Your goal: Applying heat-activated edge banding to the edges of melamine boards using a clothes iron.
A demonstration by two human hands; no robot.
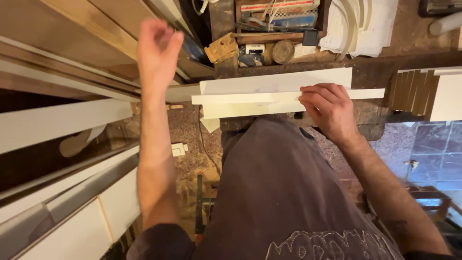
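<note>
Head view, single entry. Right hand (328, 111): we record it pressed flat on top of two stacked white strips (250, 98), fingers spread over the right part of the stack, pinning rather than grasping; we judge this keeps the pieces from sliding on the surface (370, 77). The strips lie crosswise at the near edge of that dark, worn surface, just beyond the person's grey shirt (279, 192), their left ends jutting out unsupported, directly under the right grip.

Left hand (158, 50): raised in the air at left, blurred, fingers loosely curled, empty as far as we can tell, well apart from the strips.

Surroundings: long white boards (57, 123) leaning at left; round tin (283, 51) and a tray of small tools (274, 19) at the far side; white panel (447, 96) at right; tiled floor (433, 149) below it.
</note>
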